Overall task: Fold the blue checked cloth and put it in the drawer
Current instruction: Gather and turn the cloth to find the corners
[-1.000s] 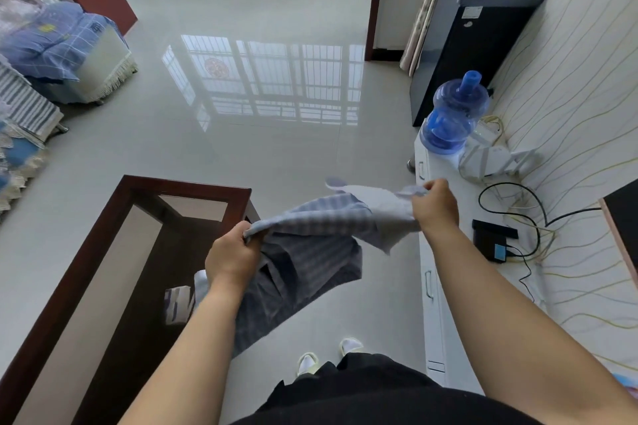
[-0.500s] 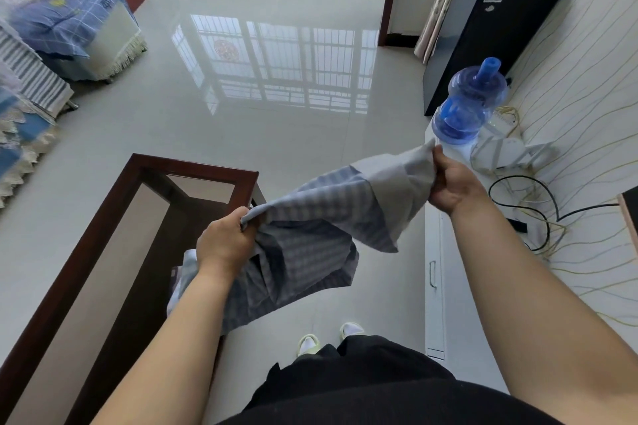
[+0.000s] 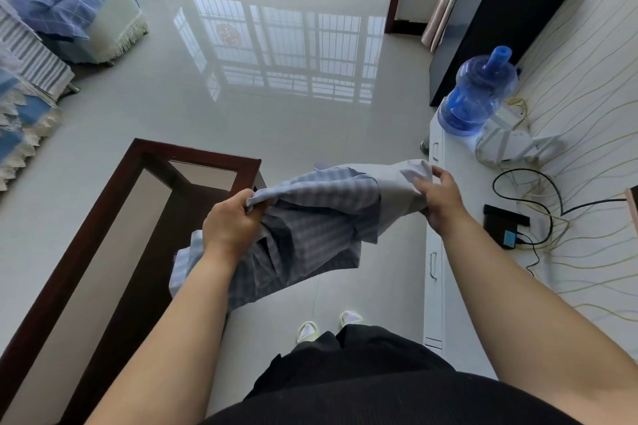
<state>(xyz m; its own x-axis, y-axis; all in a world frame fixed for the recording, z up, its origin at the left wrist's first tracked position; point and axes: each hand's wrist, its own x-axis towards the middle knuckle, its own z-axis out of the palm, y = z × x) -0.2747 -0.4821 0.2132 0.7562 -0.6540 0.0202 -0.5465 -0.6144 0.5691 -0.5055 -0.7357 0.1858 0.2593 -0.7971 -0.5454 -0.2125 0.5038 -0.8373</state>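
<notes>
The blue checked cloth hangs in the air in front of me, bunched and sagging between both hands. My left hand is closed on its left edge above the corner of the coffee table. My right hand pinches the pale right corner next to the white cabinet. The white cabinet has drawer fronts with metal handles, all closed. The lower part of the cloth droops below my left wrist.
A dark wooden coffee table with a glass top stands at the left. On the cabinet top are a blue water jug, a white router, a black box and cables. A black cabinet stands behind. My feet are on shiny tile floor.
My right hand has come down and inward, closer to my left hand, so the cloth sags more between them. My left hand keeps its grip.
</notes>
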